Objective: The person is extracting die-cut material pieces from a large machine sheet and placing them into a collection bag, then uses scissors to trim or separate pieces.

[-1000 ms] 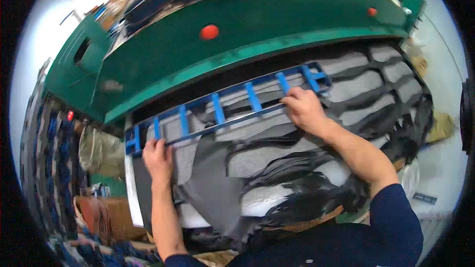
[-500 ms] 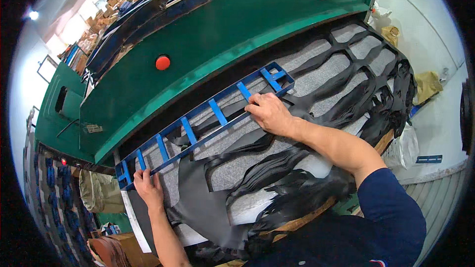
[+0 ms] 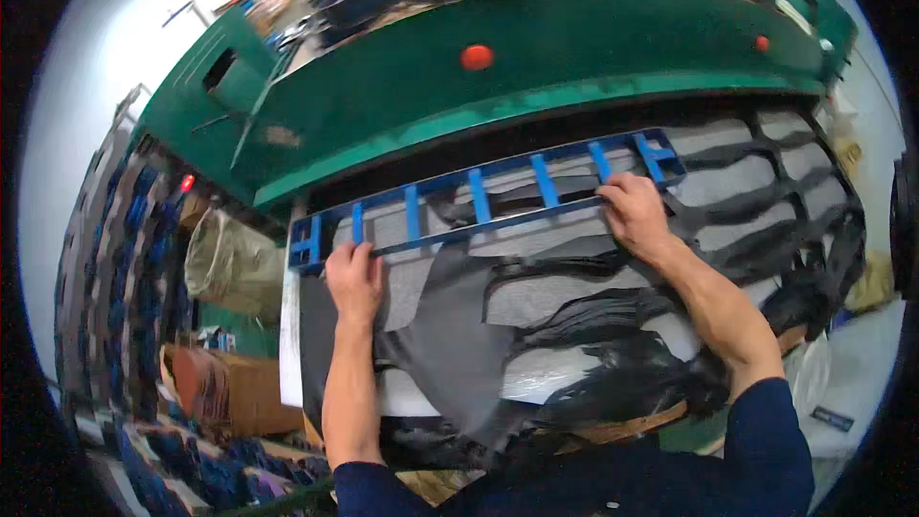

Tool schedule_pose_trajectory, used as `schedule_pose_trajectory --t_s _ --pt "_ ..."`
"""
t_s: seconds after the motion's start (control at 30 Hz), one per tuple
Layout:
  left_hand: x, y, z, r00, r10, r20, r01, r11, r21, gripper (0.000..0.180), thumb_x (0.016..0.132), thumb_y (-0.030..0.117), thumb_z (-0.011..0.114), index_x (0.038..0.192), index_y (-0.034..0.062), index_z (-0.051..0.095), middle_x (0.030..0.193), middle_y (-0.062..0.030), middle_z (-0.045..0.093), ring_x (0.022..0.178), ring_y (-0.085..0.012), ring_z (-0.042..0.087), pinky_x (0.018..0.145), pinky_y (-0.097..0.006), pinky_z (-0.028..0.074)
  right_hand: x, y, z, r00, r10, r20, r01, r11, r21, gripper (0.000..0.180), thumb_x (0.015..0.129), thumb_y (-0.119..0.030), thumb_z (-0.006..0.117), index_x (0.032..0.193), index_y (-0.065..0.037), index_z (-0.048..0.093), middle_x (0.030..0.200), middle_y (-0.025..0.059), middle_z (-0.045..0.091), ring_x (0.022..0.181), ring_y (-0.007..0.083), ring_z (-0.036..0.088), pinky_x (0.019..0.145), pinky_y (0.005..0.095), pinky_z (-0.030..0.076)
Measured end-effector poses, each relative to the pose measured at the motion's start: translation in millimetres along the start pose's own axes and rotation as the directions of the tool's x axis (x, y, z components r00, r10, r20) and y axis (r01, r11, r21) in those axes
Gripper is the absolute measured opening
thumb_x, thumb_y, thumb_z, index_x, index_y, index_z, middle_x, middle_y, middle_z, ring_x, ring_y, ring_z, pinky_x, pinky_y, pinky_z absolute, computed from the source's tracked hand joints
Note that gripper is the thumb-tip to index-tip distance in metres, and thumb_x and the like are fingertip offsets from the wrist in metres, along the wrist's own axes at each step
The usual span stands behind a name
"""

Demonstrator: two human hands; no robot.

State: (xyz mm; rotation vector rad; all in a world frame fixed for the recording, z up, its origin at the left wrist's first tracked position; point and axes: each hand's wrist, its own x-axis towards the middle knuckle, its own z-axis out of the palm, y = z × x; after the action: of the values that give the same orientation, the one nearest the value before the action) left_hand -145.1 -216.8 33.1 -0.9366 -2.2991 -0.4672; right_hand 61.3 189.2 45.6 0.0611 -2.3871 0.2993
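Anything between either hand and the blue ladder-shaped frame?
Nothing visible. The left hand touches the near rail of the blue frame by its left end, and the right hand grips the same rail near its right end. The frame lies on the black sheet material, below the green machine.

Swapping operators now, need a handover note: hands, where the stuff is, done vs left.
Left hand: palm down on the near rail of the blue ladder-shaped frame, near its left end.
Right hand: gripping the same rail near the right end.
Frame lies across the black sheet material over the grey bed, just in front of the green machine.
Done: sheet to the right already shows many cut-out openings.
Left: the uncut black area at the left and near side; the frame is not yet released.
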Motion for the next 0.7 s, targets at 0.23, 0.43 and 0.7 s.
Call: schedule_pose_trajectory --t_s 0.23,0.43,0.7 --pt "-4 -6 -10 0.996 -0.033 -0.087 0.033 0.999 0.002 0.032 0.069 0.009 0.076 0.097 0.0065 0.062 0.099 -0.0136 0.057 0.093 -0.0343 0.055 0.081 -0.044 0.045 5 -17 5 0.999 -0.014 0.029 0.014 1.000 0.007 0.030 0.071 0.002 0.067 0.099 -0.006 0.062 0.100 0.0126 0.059 0.088 0.0343 0.056 0.076 0.0425 0.045" --pt "-6 -5 -8 0.997 -0.071 -0.022 0.070 0.997 -0.033 0.031 0.069 0.009 0.076 0.097 0.0051 0.063 0.099 -0.0143 0.057 0.094 -0.0347 0.055 0.080 -0.044 0.045 4 -17 6 0.997 0.036 0.067 -0.039 0.998 0.047 0.028 0.072 0.002 0.066 0.098 -0.007 0.063 0.100 0.0135 0.058 0.087 0.0345 0.056 0.074 0.0430 0.044" --pt "-3 -4 -8 0.999 -0.041 0.001 0.041 0.999 0.009 0.031 0.070 0.008 0.074 0.099 0.0041 0.063 0.099 -0.0154 0.057 0.096 -0.0361 0.055 0.083 -0.046 0.044 3 -5 19 1.000 0.000 -0.024 0.002 0.998 0.058 0.025 0.070 -0.005 0.066 0.095 -0.006 0.064 0.094 0.0123 0.062 0.088 0.0322 0.059 0.074 0.0429 0.047"
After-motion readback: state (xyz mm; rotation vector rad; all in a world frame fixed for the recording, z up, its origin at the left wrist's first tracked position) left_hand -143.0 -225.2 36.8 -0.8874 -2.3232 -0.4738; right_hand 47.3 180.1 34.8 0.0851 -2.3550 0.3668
